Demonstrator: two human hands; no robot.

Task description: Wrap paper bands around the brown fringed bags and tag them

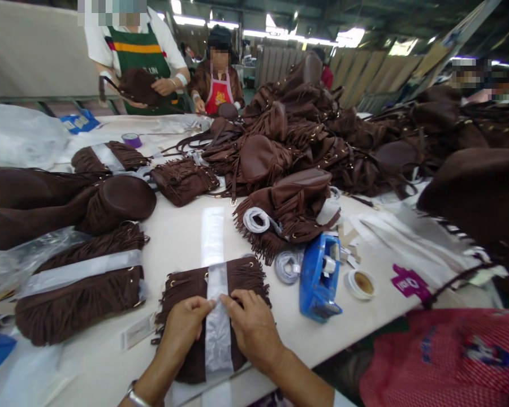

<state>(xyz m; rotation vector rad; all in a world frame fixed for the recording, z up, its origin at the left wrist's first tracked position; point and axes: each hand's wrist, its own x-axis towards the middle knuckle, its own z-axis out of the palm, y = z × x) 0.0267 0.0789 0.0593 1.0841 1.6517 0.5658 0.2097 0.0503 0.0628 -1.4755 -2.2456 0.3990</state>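
Your left hand [185, 322] pinched the left edge of the white strip [217, 282]. Your right hand [254, 325] had its bent fingers at the right edge; whether they gripped it, you could not tell. The strip crossed the fringed brown bag [181, 291], which lay on the near part of the table [169, 232], left of the blue tape dispenser [314, 282].

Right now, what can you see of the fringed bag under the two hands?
The fringed bag is dark brown and looks like soft leather or suede, with gold-coloured eyelets near its far edge and strands at its sides. It lies on the white table, near the table's edge. A whitish strip crosses its middle, where fingers of the left hand and right hand meet it.
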